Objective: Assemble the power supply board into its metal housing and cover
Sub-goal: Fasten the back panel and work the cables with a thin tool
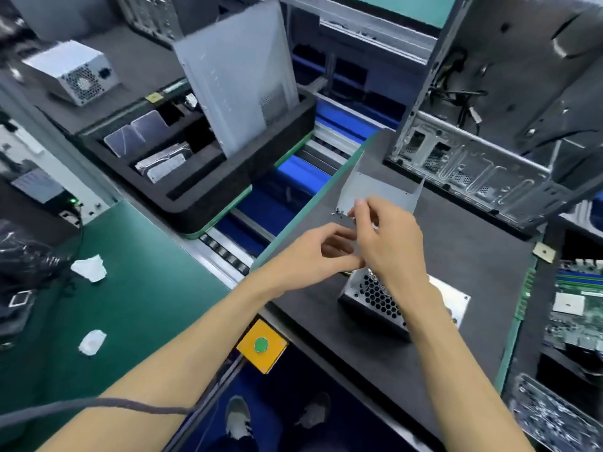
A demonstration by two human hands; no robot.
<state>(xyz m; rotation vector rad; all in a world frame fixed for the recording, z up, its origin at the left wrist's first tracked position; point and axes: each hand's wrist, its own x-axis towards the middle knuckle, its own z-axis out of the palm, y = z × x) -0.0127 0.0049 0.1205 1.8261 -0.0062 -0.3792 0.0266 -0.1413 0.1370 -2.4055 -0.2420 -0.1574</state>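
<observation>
Power supply housing (378,298), a perforated metal box, sits on the dark mat (456,243) under both hands. Its cover (380,187) lies just beyond. Left hand (313,252) and right hand (388,243) curl together, apparently pinching something small; what cannot be told.

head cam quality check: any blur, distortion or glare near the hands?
Head view: wide-angle bending curves the conveyor edge and the PC chassis; both hands slightly motion-soft, so the screws are barely resolved; lighting is even, with mild glare on the metal cover.
</observation>
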